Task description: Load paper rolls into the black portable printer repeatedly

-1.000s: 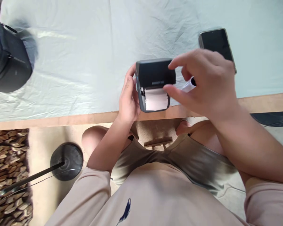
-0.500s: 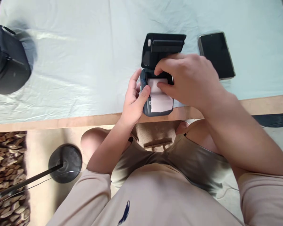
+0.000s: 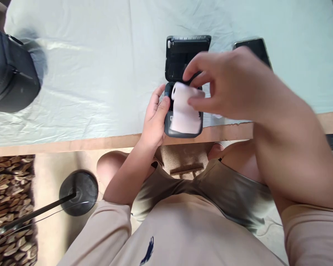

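Right hand (image 3: pixel 233 87): thumb and fingers pinched narrow on a white paper roll (image 3: pixel 183 94), its loose end lying over the tray below. Left hand (image 3: pixel 154 122): fingers curled onto the left side of the small dark thermal printer (image 3: pixel 183 132), thumb on its top edge. Printer sits at the near edge of the table (image 3: pixel 72 140), lid (image 3: pixel 183 51) flipped open toward 12 o'clock. Smartphone (image 3: pixel 255 48) at 2 o'clock of the printer, partly hidden by the right hand. Black pouch (image 3: pixel 11 74) well apart at 9 o'clock.
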The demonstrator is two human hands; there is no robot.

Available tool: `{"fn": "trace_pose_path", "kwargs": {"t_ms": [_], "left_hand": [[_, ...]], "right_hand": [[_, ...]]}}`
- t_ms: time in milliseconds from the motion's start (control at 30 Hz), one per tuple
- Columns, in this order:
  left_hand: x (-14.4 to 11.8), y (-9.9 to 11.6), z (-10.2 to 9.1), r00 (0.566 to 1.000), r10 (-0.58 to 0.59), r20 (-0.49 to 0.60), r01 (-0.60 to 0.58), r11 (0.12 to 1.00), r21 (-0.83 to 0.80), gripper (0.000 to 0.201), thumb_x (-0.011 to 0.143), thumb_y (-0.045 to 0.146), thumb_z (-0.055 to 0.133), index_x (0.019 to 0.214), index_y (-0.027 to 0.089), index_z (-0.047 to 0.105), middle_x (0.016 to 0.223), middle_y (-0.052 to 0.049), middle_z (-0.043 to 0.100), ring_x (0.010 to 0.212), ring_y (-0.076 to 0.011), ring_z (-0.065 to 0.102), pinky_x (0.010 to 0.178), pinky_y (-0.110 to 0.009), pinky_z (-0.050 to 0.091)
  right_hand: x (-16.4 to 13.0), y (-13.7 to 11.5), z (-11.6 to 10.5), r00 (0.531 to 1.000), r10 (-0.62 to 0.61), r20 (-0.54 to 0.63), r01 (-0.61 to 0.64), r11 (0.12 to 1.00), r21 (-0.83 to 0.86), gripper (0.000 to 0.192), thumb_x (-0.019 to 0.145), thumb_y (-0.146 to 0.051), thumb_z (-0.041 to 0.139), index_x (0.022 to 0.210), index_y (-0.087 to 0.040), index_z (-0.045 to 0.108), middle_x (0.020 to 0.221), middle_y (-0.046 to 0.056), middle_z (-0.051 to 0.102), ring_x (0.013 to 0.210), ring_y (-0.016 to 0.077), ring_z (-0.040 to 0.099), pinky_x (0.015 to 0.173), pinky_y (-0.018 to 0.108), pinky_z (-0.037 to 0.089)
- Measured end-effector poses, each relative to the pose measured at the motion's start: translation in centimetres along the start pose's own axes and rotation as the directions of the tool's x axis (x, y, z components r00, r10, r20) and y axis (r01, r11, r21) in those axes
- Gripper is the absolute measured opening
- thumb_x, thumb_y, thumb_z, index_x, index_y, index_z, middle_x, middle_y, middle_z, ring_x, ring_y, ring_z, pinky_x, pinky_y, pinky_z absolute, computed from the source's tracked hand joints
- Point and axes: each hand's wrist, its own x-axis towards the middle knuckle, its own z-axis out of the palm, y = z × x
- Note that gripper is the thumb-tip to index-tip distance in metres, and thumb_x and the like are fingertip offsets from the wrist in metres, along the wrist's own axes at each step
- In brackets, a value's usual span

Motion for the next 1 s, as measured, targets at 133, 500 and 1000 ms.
{"fn": "trace_pose_path", "kwargs": {"t_ms": [133,500,1000], "left_hand": [[0.7,-0.1,-0.5,0.996,0.059,0.061,-0.057,0.998,-0.037,0.022,0.112,0.037,0.062,0.129,0.024,0.071,0.142,-0.004,0.080,0.174,-0.0275,0.046,0.142,-0.050,0.049],[0.6,0.0,-0.4,0.996,0.048,0.071,-0.045,0.998,-0.045,0.021,0.113,0.034,0.058,0.129,0.028,0.071,0.135,-0.002,0.083,0.174,-0.0272,0.046,0.150,-0.052,0.036],[0.8,-0.2,-0.4,0.996,0.046,0.075,-0.041,0.997,-0.066,0.024,0.112,0.035,0.062,0.133,0.025,0.067,0.140,-0.007,0.078,0.170,-0.0298,0.052,0.143,-0.051,0.047]], "right_hand": [[0.7,2.7,-0.6,0.907,0.204,-0.367,0.089,0.762,0.642,0.047,0.073,0.005,0.058,0.108,-0.021,0.076,0.069,-0.004,0.062,0.048,0.0084,0.047,0.041,0.023,0.024],[2.3,9.9,2.9,0.860,0.371,-0.352,-0.186,0.868,0.460,0.036,0.079,-0.005,0.085,0.107,-0.022,0.070,0.093,-0.002,0.074,0.057,0.0059,0.057,0.057,0.026,0.048],[-5.0,6.8,6.6,0.913,0.121,-0.390,-0.242,0.929,-0.280,0.050,0.094,-0.063,0.068,0.124,-0.023,0.073,0.108,0.012,0.074,0.068,0.0187,0.053,0.059,0.033,0.023]]}}
